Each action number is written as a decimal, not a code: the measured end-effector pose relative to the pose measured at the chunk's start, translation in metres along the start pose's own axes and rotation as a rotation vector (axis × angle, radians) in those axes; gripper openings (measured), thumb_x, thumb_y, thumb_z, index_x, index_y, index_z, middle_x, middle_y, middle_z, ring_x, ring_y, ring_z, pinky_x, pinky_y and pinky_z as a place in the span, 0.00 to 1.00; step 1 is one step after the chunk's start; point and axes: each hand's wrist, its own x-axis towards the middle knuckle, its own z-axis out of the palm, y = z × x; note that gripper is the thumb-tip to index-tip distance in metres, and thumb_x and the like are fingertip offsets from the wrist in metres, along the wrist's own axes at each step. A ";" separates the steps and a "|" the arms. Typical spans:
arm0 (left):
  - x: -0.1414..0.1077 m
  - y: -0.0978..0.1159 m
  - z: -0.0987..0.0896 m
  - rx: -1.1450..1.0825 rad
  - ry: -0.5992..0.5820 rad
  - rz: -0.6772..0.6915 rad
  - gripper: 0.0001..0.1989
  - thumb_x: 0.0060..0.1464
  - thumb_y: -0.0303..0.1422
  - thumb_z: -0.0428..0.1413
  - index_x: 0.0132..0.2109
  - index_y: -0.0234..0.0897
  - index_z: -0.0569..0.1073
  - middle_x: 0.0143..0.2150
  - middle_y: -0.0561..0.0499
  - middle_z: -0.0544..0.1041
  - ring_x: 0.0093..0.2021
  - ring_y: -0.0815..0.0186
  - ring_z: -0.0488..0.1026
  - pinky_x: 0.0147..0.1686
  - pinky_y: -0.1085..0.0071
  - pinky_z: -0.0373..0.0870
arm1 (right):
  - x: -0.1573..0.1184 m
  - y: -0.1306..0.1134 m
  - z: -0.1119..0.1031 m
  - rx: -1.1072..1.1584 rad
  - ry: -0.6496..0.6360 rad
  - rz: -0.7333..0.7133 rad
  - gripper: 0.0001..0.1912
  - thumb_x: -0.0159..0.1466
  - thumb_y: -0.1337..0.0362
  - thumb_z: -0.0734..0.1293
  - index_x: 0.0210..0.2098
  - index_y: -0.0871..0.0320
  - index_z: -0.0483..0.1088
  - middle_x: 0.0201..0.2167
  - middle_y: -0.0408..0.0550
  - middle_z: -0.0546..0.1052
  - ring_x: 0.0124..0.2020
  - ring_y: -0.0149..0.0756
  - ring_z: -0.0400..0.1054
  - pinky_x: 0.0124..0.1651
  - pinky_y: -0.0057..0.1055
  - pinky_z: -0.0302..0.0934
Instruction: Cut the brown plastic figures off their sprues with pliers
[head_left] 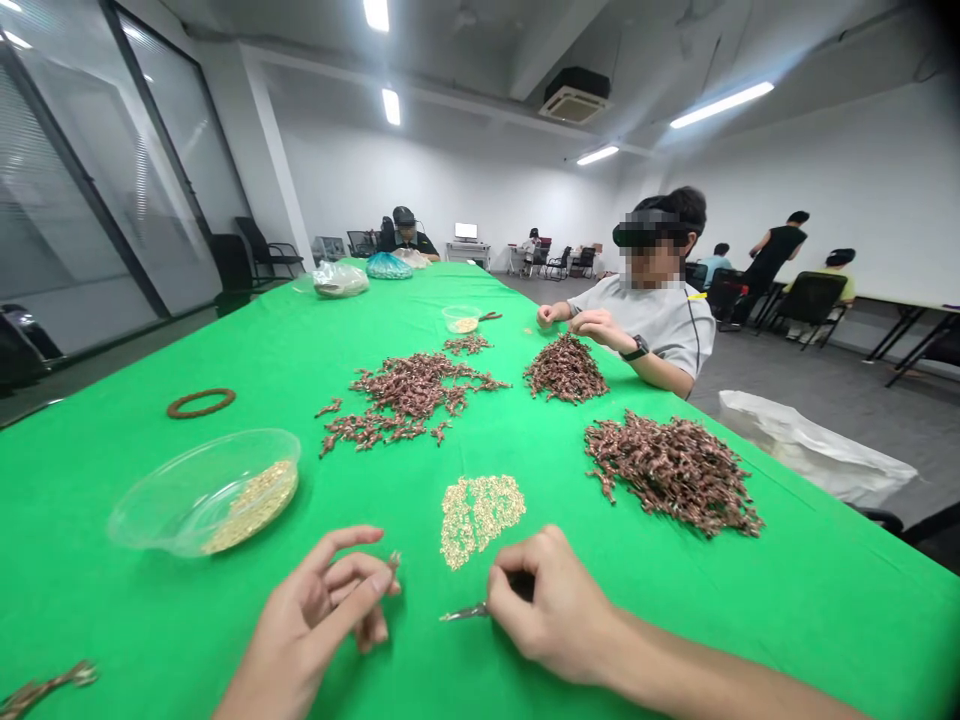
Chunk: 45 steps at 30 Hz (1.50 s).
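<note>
**Left hand** [315, 610]: a small branched copper piece [394, 562] is pinched in a narrow grip by the fingertips, near the close edge of the green-covered table [90, 610].

**Right hand** [555, 605]: the fingers are closed on a slim pointed metal piece [465, 612] (its held end is hidden by the fingers), and the tip is directed toward the left hand.

**Between the hands and beyond:** a patch of tiny gold bits [480, 518] is spread on the cloth.

**Left side:** a clear plastic bowl [202, 492] holding similar gold bits is set near the left edge.

**Middle and right:** a sprawling copper heap [409, 400], a tall copper heap [566, 370] and a wide copper heap [671, 472] are laid out.

**Far right edge:** a seated co-worker [645, 320] is positioned just beyond the tall heap.
</note>
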 end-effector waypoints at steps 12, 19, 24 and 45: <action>-0.003 0.006 0.004 -0.084 0.228 -0.116 0.26 0.45 0.54 0.64 0.34 0.34 0.69 0.22 0.52 0.75 0.16 0.68 0.68 0.12 0.75 0.67 | -0.001 0.000 0.001 -0.014 0.022 -0.011 0.17 0.57 0.69 0.62 0.16 0.58 0.52 0.18 0.36 0.46 0.21 0.25 0.41 0.26 0.29 0.40; 0.000 0.006 0.005 -0.164 0.273 -0.130 0.29 0.42 0.54 0.66 0.39 0.33 0.72 0.25 0.50 0.77 0.18 0.67 0.70 0.14 0.75 0.68 | 0.000 0.000 0.001 0.006 0.018 -0.006 0.16 0.57 0.69 0.62 0.17 0.58 0.52 0.19 0.36 0.46 0.21 0.24 0.42 0.25 0.29 0.39; 0.000 0.008 0.005 -0.152 0.253 -0.113 0.29 0.41 0.52 0.67 0.40 0.31 0.74 0.32 0.45 0.81 0.26 0.63 0.75 0.20 0.74 0.73 | -0.001 -0.002 0.002 0.017 0.024 0.000 0.16 0.57 0.69 0.61 0.16 0.58 0.52 0.19 0.36 0.46 0.20 0.24 0.42 0.25 0.28 0.39; 0.004 0.001 -0.001 -0.080 0.131 -0.175 0.23 0.38 0.45 0.71 0.33 0.33 0.73 0.31 0.43 0.82 0.25 0.60 0.78 0.19 0.73 0.73 | 0.028 -0.009 0.015 -0.163 0.136 -0.064 0.13 0.57 0.67 0.62 0.18 0.58 0.57 0.16 0.36 0.51 0.17 0.23 0.45 0.24 0.28 0.39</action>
